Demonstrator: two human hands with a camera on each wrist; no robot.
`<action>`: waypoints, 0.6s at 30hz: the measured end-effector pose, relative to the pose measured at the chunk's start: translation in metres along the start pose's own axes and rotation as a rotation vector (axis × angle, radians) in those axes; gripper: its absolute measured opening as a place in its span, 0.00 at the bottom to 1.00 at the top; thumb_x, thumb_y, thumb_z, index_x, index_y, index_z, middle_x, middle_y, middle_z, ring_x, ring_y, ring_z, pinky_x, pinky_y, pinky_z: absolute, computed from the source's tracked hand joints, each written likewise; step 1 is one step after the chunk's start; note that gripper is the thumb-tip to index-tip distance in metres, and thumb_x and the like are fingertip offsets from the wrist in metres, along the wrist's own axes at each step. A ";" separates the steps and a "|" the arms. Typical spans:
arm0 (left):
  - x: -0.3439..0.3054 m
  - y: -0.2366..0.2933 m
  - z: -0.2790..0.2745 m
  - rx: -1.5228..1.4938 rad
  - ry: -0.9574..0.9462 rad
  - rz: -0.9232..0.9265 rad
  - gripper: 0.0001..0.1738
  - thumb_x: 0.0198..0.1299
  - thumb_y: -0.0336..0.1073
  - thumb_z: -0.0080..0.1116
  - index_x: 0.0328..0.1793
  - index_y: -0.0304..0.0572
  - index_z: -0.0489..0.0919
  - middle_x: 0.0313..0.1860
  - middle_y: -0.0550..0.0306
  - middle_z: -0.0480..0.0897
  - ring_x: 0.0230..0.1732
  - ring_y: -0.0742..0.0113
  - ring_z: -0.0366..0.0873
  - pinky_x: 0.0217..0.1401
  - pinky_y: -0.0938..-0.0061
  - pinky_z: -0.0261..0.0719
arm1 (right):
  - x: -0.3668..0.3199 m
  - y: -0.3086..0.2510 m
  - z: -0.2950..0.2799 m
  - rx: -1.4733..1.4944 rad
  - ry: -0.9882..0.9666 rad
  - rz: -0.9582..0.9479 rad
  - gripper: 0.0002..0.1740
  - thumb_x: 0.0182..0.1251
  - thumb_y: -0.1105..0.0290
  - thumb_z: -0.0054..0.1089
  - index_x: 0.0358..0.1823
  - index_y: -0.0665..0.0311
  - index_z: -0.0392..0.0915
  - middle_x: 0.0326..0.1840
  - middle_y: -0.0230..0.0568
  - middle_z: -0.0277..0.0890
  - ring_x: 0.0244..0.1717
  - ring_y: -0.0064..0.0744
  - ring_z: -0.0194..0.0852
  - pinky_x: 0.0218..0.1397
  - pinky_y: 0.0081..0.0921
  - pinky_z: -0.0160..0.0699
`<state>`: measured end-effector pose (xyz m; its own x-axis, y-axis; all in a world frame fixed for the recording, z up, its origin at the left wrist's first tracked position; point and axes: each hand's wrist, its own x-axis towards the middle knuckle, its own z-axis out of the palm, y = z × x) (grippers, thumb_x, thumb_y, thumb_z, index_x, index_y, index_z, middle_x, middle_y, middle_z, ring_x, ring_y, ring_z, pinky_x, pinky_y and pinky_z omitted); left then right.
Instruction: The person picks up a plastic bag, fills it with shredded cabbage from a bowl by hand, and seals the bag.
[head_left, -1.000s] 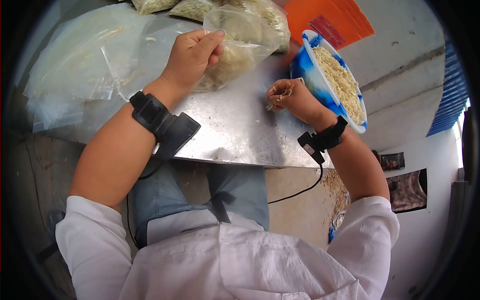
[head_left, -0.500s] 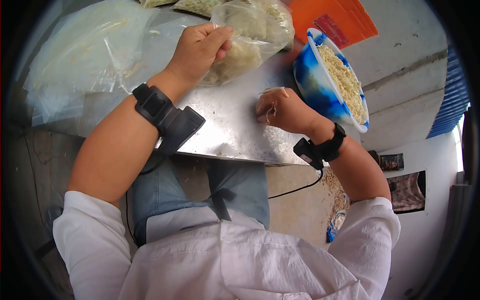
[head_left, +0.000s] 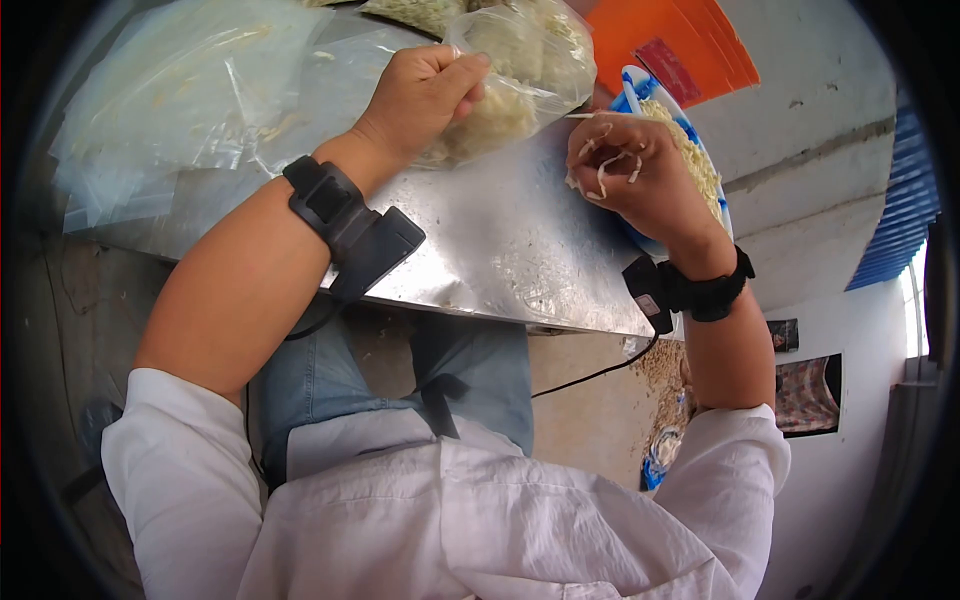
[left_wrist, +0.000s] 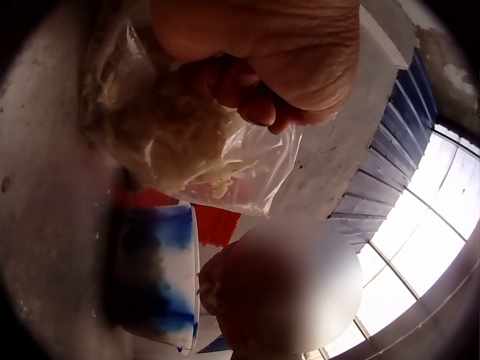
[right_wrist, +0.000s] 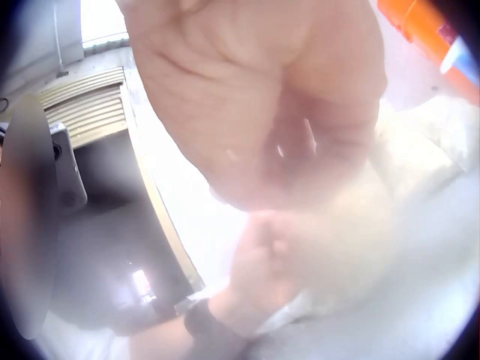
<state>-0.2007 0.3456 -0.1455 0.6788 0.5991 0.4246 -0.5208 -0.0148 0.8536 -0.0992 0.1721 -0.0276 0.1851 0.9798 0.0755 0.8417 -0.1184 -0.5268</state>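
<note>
My left hand (head_left: 425, 95) grips the upper edge of a clear plastic bag (head_left: 545, 70) between thumb and curled fingers. Pale shreds (left_wrist: 176, 139) fill the lower part of this bag, which slumps over the metal table. On the other side my right hand (head_left: 630, 165) hovers in front of a blue-and-white bowl (head_left: 634, 80), its fingers loosely curled. Several thin pale strands (head_left: 603, 180) cling to its fingers, and small bits stick to the palm (right_wrist: 300, 139) in the right wrist view. More shreds (head_left: 700, 170) lie in the bowl, partly hidden by this hand.
A spread of flat clear plastic bags (head_left: 190, 100) covers the left of the metal table (head_left: 500, 240). Filled bags (head_left: 415, 12) lie at the back. An orange container (head_left: 685, 45) stands behind the bowl, near a grey wall (head_left: 800, 120).
My right hand first dipped left, low over the table, then rose and swung right to the bowl. My left hand has shifted slightly right, keeping its grip on the bag.
</note>
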 end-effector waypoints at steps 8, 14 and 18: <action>-0.002 0.006 0.000 0.064 0.003 0.012 0.19 0.62 0.44 0.53 0.21 0.42 0.73 0.16 0.67 0.70 0.19 0.83 0.63 0.23 0.86 0.61 | 0.040 -0.032 -0.033 0.181 0.465 -0.494 0.07 0.53 0.83 0.57 0.34 0.68 0.78 0.34 0.35 0.78 0.37 0.22 0.77 0.42 0.18 0.77; -0.001 0.004 -0.001 0.063 0.007 0.015 0.19 0.62 0.44 0.52 0.20 0.42 0.73 0.16 0.66 0.70 0.19 0.83 0.63 0.23 0.86 0.60 | 0.076 -0.003 -0.024 -0.336 0.013 -0.223 0.13 0.56 0.79 0.55 0.43 0.65 0.80 0.38 0.42 0.81 0.39 0.27 0.78 0.44 0.21 0.75; -0.001 0.004 0.000 0.075 0.003 0.008 0.19 0.62 0.44 0.52 0.20 0.41 0.74 0.16 0.66 0.71 0.19 0.82 0.64 0.22 0.86 0.60 | 0.075 -0.001 -0.028 -0.161 -0.006 -0.186 0.13 0.57 0.78 0.54 0.44 0.66 0.80 0.39 0.43 0.81 0.43 0.29 0.79 0.45 0.21 0.75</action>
<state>-0.2038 0.3444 -0.1422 0.6729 0.6014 0.4308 -0.4862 -0.0794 0.8703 -0.0718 0.2414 0.0023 0.0168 0.9881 0.1530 0.9310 0.0403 -0.3627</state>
